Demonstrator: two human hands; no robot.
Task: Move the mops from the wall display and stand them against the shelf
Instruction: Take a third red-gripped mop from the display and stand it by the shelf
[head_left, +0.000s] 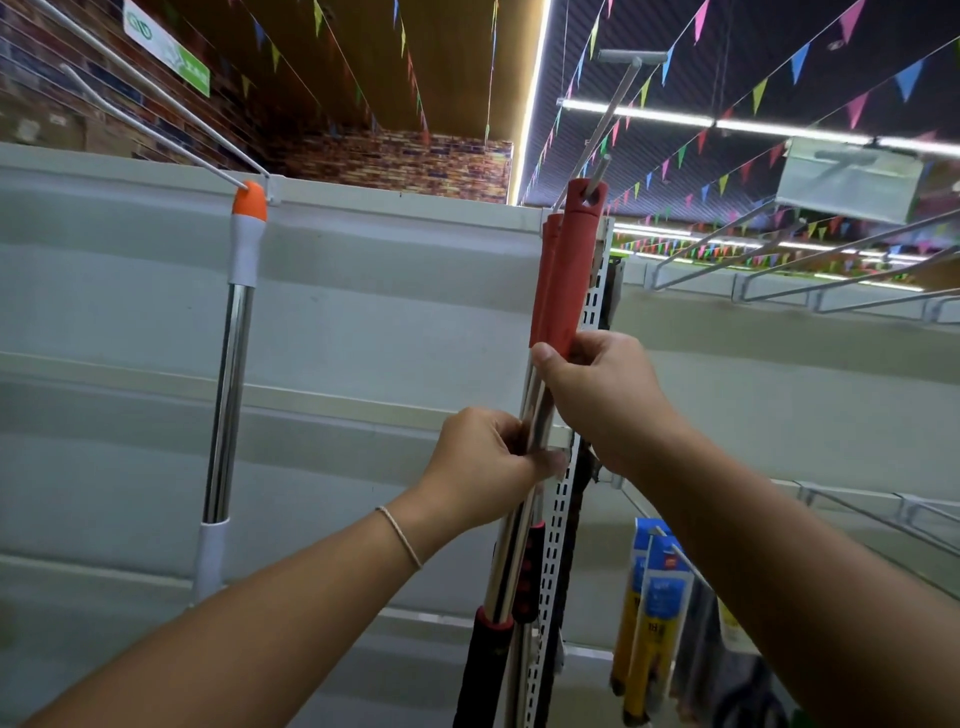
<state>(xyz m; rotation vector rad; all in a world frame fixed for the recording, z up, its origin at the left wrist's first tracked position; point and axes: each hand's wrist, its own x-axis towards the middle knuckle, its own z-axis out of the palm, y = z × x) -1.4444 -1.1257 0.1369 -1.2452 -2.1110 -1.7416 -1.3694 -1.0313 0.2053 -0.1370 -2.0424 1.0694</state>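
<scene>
Red-handled mops (563, 270) hang by the holes in their grips from a metal hook rod (602, 130) on the white wall display (395, 322). Their chrome shafts run down to black grips (480, 670) near the bottom. My right hand (597, 395) grips the lower end of the red handles. My left hand (483, 462) grips the chrome shafts just below it. Another mop with an orange and white cap (248, 218) and a chrome shaft hangs from a hook further left, untouched.
A perforated metal upright (563, 493) runs behind the held mops. Wire hooks (779, 249) stick out at the right, and packaged goods (654, 597) hang at lower right. Long hook rods (156, 104) reach overhead at the upper left.
</scene>
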